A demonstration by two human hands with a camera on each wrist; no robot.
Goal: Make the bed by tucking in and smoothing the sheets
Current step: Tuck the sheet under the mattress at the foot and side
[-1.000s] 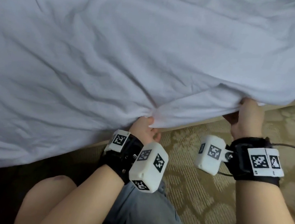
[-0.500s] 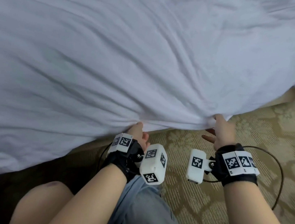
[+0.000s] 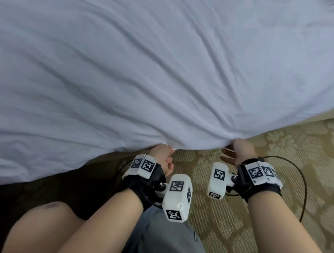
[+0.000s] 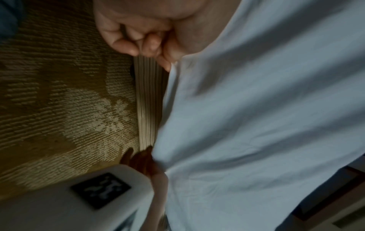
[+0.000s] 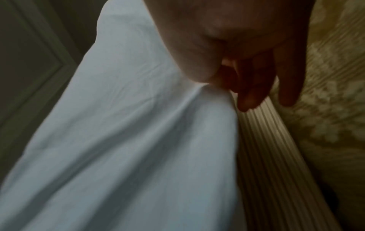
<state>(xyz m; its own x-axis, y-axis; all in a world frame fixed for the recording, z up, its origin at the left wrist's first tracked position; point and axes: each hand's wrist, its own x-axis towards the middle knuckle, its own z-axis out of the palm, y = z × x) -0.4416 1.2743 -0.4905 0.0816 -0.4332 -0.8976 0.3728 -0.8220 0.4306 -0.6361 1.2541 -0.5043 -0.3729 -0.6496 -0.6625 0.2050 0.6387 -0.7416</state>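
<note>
Across bed: sheet (image 3: 149,59) white (creased).

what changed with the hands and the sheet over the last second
Both hands have drawn the sheet edge down and toward the person, the right hand farthest, from raised at the right to level with the left hand. The lifted flap has flattened. Each hand still holds the edge; nothing was released.
</note>
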